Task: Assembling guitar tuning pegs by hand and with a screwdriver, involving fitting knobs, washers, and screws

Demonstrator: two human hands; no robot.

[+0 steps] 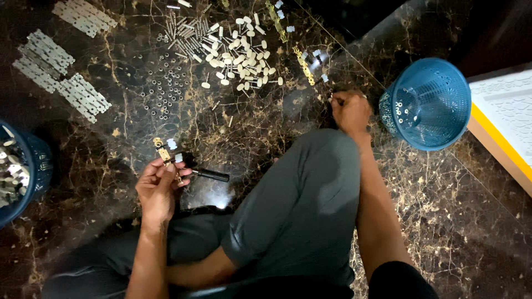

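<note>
I sit on a dark marble floor with one knee raised. My left hand (159, 187) holds a small brass hinge-like piece (163, 151) with white plastic ends, lifted just above the floor. My right hand (350, 111) reaches past my knee, its fingers closed on the floor beside the blue mesh basket (438, 119); whatever it pinches is too small to make out. A black-handled tool (210, 175) lies on the floor just right of my left hand.
Ahead lie heaps of white plastic caps (244, 52), metal pins (185, 27), small rings (166, 88), brass strips (303, 65) and stacks of pale perforated plates (83, 97). Another blue basket (33, 166) with parts sits at far left. A white and yellow board (501, 124) is at right.
</note>
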